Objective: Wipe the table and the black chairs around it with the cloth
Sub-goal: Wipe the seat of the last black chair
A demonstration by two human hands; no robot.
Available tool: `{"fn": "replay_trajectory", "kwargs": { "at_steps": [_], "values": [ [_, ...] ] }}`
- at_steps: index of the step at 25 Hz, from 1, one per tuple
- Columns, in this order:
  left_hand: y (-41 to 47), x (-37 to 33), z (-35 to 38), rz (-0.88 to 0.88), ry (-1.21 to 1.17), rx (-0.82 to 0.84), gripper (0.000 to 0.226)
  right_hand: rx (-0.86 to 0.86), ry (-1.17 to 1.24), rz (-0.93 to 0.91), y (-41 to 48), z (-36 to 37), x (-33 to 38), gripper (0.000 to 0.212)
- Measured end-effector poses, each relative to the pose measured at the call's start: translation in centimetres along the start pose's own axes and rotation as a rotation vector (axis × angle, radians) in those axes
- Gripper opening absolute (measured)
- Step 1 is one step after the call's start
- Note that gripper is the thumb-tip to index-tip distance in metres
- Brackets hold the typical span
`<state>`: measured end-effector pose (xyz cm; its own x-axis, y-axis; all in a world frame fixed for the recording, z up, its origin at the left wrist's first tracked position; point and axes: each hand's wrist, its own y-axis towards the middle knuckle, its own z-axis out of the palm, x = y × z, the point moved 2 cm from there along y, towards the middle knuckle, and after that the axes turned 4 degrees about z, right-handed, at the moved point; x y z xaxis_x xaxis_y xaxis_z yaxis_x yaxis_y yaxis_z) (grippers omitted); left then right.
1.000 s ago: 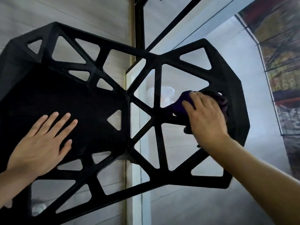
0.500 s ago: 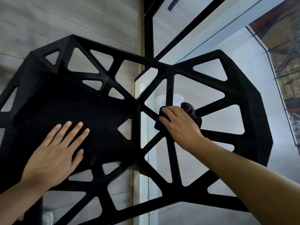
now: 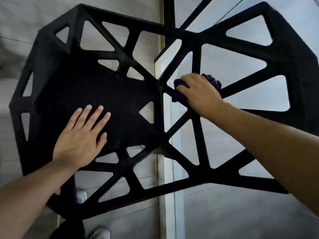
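My left hand [image 3: 81,140] lies flat on the seat of the black chair [image 3: 103,87], near left, fingers straight and slightly apart. My right hand [image 3: 202,92] has its fingers curled over the purple cloth [image 3: 177,94], which is pressed on a backrest strut just right of the seat.

The pale grey floor [image 3: 129,221] is carrying the black chair [image 3: 120,94], which is standing on it. A white strip [image 3: 168,195] is running across the floor under the chair. A white shoe [image 3: 100,233] is resting on the floor by the chair.
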<state>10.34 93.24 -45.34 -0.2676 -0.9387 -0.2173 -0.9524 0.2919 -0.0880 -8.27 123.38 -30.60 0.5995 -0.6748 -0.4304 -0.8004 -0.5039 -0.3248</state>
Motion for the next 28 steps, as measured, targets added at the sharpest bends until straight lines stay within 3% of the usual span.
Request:
{"fn": "replay_trajectory", "kwargs": {
  "at_steps": [6, 10, 13, 17, 21, 23, 28],
  "values": [
    [0.0, 0.1, -0.1, 0.005, 0.021, -0.002, 0.062, 0.135, 0.005, -0.011, -2.5, 0.6, 2.2, 0.038],
    [-0.3, 0.1, 0.2, -0.003, 0.061, -0.008, 0.059, 0.289, 0.034, -0.056, -3.1, 2.7, 9.8, 0.045],
    [0.3, 0.2, 0.3, -0.002, 0.082, -0.015, 0.061, 0.357, 0.042, 0.032, -4.5, 3.8, 13.6, 0.045],
    [0.5, -0.2, 0.1, -0.005, 0.079, -0.003, 0.062, 0.492, -0.063, -0.085, -6.7, 2.5, 14.4, 0.04],
    [1.0, -0.2, -0.1, 0.003, 0.075, 0.01, 0.061, 0.51, -0.152, -0.2, -8.7, -0.7, 16.1, 0.037],
    [1.0, -0.2, 0.0, 0.003, 0.07, 0.018, 0.061, 0.487, -0.047, -0.166, -10.3, -1.1, 15.7, 0.038],
    [1.0, -0.1, 0.1, 0.002, 0.084, -0.004, 0.06, 0.073, 0.686, 0.356, -7.6, 2.4, 12.4, 0.052]
  ]
}}
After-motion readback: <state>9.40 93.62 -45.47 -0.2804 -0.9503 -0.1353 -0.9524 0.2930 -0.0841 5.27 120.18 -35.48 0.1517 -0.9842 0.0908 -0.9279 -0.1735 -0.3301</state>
